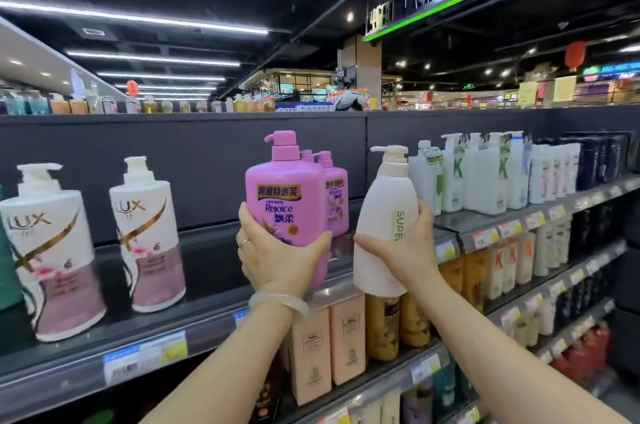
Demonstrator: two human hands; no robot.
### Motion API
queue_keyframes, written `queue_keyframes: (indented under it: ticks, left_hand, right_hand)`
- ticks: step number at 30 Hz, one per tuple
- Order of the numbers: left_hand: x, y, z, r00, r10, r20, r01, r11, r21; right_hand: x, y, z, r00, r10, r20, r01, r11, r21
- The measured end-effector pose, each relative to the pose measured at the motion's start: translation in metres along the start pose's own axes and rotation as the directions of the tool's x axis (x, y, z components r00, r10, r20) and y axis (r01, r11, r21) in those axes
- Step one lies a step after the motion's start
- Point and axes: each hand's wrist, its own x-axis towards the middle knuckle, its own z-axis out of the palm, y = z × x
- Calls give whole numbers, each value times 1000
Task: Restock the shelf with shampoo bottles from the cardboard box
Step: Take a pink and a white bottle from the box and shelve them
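We found the left hand clasped round the base of a pink Rejoice bottle, held upright at top-shelf level. The right hand gripped a white pump bottle, tilted slightly, approx. beside the pink one. 2 more pink bottles stood just behind on the top shelf; 2 Lux bottles stood to the left.

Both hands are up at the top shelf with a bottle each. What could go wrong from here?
The left hand grips the pink Rejoice bottle only low down, so the tall pump bottle might tip. The white bottle in the right hand is tilted beside the upright white K bottles and could knock them.
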Motion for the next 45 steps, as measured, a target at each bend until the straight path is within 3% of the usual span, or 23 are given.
queue_keyframes:
  ticks: [7,17,26,35,37,40,42,45]
  left_hand:
    - [22,0,51,998,14,-69,-12,1000,16]
    - [33,-9,130,971,-35,-238,63,992,112]
    - [33,-10,170,941,-67,-332,139,970,197]
    - [29,-9,184,924,-44,-380,143,961,237]
    - [28,-10,183,924,-38,-380,140,960,244]
    - [28,-13,180,927,-32,-374,134,959,250]
    - [30,-16,178,926,-38,-374,141,958,251]
    - [35,-23,170,925,-45,-377,151,955,257]
  right_hand:
    - [74,37,-10,999,-35,-11,35,999,-16]
    - [182,125,-32,979,-100,177,105,994,-18]
    - [224,182,-25,962,-79,260,66,996,60]
    - [232,185,-30,935,-89,343,68,995,74]
    - [228,179,-36,954,-63,295,60,998,18]
    - [218,157,-46,967,-234,97,233,972,24]
    - [209,132,-46,911,-412,25,410,910,61]
    - [193,102,-31,837,-523,159,513,852,101]
